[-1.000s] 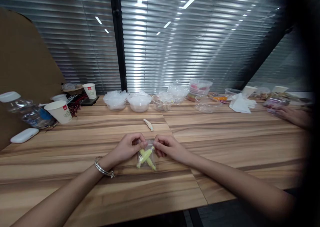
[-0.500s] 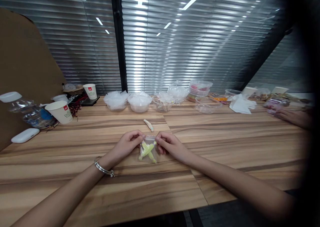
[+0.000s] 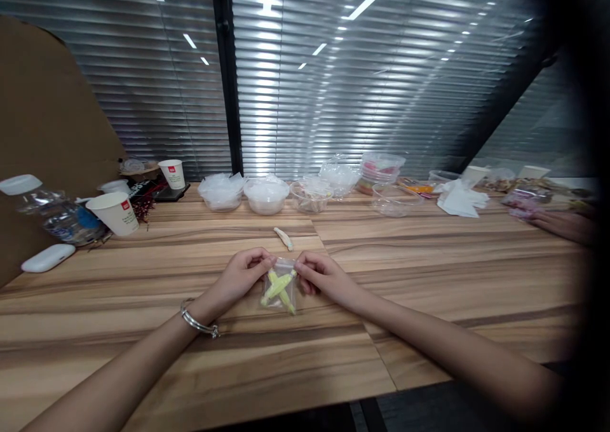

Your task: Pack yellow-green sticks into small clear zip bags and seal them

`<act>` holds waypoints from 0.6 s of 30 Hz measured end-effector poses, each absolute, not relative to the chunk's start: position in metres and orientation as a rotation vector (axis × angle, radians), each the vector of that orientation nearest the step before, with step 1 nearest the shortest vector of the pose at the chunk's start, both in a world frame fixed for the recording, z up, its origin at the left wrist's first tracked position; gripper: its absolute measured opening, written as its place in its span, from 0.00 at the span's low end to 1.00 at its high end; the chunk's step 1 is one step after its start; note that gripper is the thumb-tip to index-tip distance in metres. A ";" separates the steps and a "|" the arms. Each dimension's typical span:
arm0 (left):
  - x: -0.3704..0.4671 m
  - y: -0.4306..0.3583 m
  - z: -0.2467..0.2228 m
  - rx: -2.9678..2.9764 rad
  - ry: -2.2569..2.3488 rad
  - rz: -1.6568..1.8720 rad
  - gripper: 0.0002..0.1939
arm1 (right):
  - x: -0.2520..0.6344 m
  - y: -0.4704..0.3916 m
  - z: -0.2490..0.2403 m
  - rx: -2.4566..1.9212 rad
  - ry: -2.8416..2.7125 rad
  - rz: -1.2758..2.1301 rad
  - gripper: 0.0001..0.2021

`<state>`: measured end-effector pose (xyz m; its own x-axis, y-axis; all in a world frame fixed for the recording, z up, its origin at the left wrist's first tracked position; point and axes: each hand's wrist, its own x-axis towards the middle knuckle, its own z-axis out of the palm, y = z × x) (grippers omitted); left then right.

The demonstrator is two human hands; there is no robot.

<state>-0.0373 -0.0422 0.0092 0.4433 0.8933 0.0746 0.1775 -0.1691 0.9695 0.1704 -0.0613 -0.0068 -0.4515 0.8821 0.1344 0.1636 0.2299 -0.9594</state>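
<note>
A small clear zip bag (image 3: 273, 300) hangs between my two hands, with two yellow-green elongated pieces (image 3: 279, 286) crossed inside it. My left hand (image 3: 248, 276) pinches the bag's upper left corner between thumb and fingers. At the upper right corner, my right hand (image 3: 321, 274) grips it the same way, its lower fingers curled. A pale, slim, slightly curved piece (image 3: 283, 239) lies on the wooden table (image 3: 190, 375) just beyond the bag; what it is I cannot make out.
Clear plastic bowls (image 3: 266, 197) line the table's back by the blinds. To the left are paper cups (image 3: 114, 213), a plastic bottle (image 3: 71, 219) and a white case (image 3: 48, 258). White tissues (image 3: 461, 197) lie at the right, near another person's hand (image 3: 557, 223).
The zip bag has shifted slightly left and swung a little at its lower end. Both my hands keep their hold. The other person's hand at the far right has moved slightly.
</note>
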 end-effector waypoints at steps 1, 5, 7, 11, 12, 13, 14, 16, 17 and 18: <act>-0.037 -0.042 0.009 1.625 0.938 0.851 0.16 | 0.170 -0.061 -0.007 -0.957 -1.765 1.281 0.17; -0.036 -0.040 0.009 1.546 0.909 0.879 0.15 | 0.169 -0.061 -0.007 -0.947 -1.697 1.271 0.16; -0.036 -0.039 0.009 1.533 0.900 0.894 0.15 | 0.169 -0.062 -0.006 -0.951 -1.685 1.268 0.16; -0.037 -0.041 0.010 1.552 0.904 0.917 0.14 | 0.170 -0.062 -0.005 -0.936 -1.677 1.309 0.14; -0.037 -0.042 0.010 1.553 0.918 0.914 0.13 | 0.170 -0.062 -0.005 -0.938 -1.679 1.315 0.14; -0.037 -0.042 0.010 1.557 0.930 0.913 0.13 | 0.170 -0.061 -0.005 -0.941 -1.681 1.317 0.14; -0.037 -0.042 0.010 1.563 0.939 0.912 0.13 | 0.170 -0.061 -0.005 -0.944 -1.681 1.316 0.14; -0.038 -0.042 0.009 1.579 0.946 0.911 0.13 | 0.169 -0.060 -0.006 -0.947 -1.678 1.317 0.15; -0.038 -0.042 0.009 1.583 0.945 0.912 0.13 | 0.169 -0.060 -0.006 -0.946 -1.675 1.318 0.15; -0.038 -0.042 0.009 1.581 0.944 0.913 0.13 | 0.169 -0.060 -0.007 -0.944 -1.671 1.321 0.15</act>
